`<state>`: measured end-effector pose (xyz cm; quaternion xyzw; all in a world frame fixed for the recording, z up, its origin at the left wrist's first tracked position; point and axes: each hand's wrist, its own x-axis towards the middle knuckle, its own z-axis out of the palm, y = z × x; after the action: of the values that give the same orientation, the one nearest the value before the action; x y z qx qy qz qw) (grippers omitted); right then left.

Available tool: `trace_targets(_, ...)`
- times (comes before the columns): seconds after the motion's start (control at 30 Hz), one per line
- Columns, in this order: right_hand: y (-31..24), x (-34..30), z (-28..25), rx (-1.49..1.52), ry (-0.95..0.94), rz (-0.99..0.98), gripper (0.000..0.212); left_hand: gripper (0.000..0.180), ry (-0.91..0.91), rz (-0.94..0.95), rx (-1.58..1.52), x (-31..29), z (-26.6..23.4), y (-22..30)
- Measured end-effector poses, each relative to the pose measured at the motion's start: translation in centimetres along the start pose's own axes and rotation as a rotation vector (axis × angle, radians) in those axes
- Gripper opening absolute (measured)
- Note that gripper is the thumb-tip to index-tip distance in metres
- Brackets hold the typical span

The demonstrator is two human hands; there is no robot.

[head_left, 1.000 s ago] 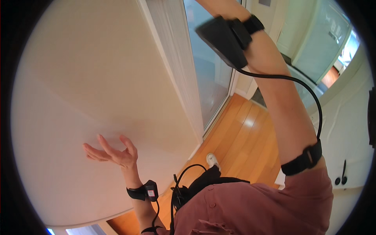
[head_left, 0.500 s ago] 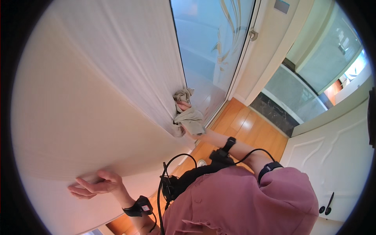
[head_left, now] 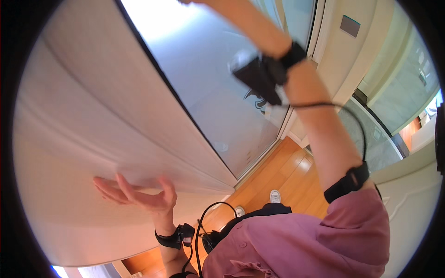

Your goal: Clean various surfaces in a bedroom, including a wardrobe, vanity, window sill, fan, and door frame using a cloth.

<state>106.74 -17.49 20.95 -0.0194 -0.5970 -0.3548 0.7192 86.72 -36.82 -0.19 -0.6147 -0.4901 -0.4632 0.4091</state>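
My left hand (head_left: 146, 197) rests at a broad white panel (head_left: 88, 139), its fingers stretched out and apart, with nothing in it. My right forearm (head_left: 320, 116) reaches up across a glass door panel (head_left: 199, 78) with a dark edge strip and a leaf pattern. At the top edge of the picture the right hand is almost wholly cut off; only a sliver with something dark shows there. Its fingers and anything in them are hidden. The grey-beige cloth seen earlier is out of sight.
Wood flooring (head_left: 278, 167) lies below, with my white shoes (head_left: 275, 196) on it. A grey switch plate (head_left: 350, 26) is on the wall at right, beside a doorway with a grey tiled floor. A white moulded door (head_left: 412, 208) stands at lower right. Black cables hang along my arms.
My right arm has swung from low beside the panel's edge, cloth in hand, up to the picture's top. My left hand sits farther up and right in view, and the view has shifted.
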Motion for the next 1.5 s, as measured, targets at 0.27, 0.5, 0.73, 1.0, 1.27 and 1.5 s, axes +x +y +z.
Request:
trace_targets(0.27, -12.2, -29.2, -15.7, 0.100, -0.874, 0.235, 0.058, 0.080, 0.039, -0.063, 0.120, -4.3, 4.5, 1.1)
trace_targets(0.5, -5.8, -28.8, -16.3, 0.195, -0.712, 0.580, 0.053, 0.076, 0.064, -0.087, 0.188, -7.2, 3.6, 0.7)
trace_targets(0.73, 18.5, -13.4, -19.6, -0.185, -0.019, 0.825, 0.028, 0.072, 0.114, -0.131, 0.146, -7.5, 4.8, 0.6)
trace_targets(1.0, 5.2, -6.5, -11.3, -0.381, -0.576, 0.432, 0.015, 0.073, 0.094, -0.126, 0.178, -9.1, 4.5, -0.6)
trace_targets(1.27, -11.8, -23.0, -7.9, 0.209, -0.264, 0.040, 0.024, 0.069, 0.138, -0.112, 0.209, -10.0, 4.9, -0.7)
trace_targets(1.5, -2.2, -30.3, -18.8, 0.234, -0.458, 0.114, 0.026, 0.067, 0.159, -0.039, 0.092, -10.2, 5.2, -1.1)
